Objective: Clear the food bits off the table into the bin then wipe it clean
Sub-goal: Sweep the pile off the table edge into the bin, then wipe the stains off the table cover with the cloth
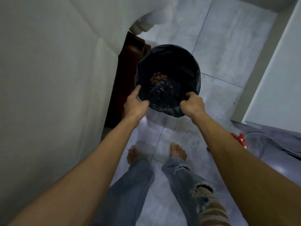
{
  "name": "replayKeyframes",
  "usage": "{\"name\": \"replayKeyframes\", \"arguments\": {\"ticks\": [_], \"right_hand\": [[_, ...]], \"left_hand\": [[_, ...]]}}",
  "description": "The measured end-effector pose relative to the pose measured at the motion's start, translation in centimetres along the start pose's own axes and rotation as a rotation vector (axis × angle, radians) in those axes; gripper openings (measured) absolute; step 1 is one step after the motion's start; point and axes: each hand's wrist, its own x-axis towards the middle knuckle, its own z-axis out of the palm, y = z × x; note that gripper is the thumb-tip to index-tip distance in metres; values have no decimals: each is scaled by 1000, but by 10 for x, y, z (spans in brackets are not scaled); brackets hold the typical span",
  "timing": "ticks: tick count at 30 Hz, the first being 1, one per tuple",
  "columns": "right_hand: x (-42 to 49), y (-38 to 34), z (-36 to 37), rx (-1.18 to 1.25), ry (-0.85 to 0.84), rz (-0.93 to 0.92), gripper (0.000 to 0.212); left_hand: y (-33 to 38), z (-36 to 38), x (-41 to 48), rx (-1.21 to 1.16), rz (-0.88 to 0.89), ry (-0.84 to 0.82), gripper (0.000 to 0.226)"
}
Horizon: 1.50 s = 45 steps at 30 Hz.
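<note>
Where the bin (187, 62) stands: black-lined, on the floor (219, 51), just right of the white table (48, 79).
Left hand (136, 103): thumb and forefinger pinch its near-left rim.
Right hand (193, 105): fingers curled over the near-right rim.
Food bits (158, 79): brown heap inside the bin.
Progress: I judge clearing done, wiping left.
Writing: none legible.

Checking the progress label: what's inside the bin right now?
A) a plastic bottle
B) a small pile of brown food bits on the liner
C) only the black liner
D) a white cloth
B: a clump of brown food bits lies on the black liner inside the bin, which the left hand and right hand hold at its near rim.
</note>
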Motion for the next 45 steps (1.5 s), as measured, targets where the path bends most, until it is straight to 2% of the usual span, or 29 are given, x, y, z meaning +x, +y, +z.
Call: {"name": "replayKeyframes", "arguments": {"ticks": [2, 10, 15, 19, 23, 31, 38, 41, 45], "right_hand": [[-32, -11, -13, -54, -17, -20, 51], [-187, -49, -65, -292, -56, -288, 52], [-281, -67, -99, -306, -85, -384, 54], [-359, -68, -114, -333, -122, -493, 53], [-425, -76, -117, -350, -137, -618, 51], [-482, -117, -112, -355, -236, -826, 47], [-503, -178, -98, -324, -271, -869, 47], [-507, -202, -83, -321, -310, -883, 44], [-507, -233, -65, -339, -355, -889, 44]], "left_hand": [[13, -11, -30, 38, 48, -22, 74], [79, -68, -173, 101, 185, -47, 80], [112, -113, -270, 119, 254, -26, 76], [126, -150, -348, 43, 325, -17, 73], [132, -185, -408, -11, 314, 82, 70], [141, -231, -448, -197, 223, 287, 63], [126, -283, -461, -324, 198, 415, 57], [115, -311, -460, -390, 197, 493, 46], [106, -354, -450, -466, 134, 691, 25]]}}
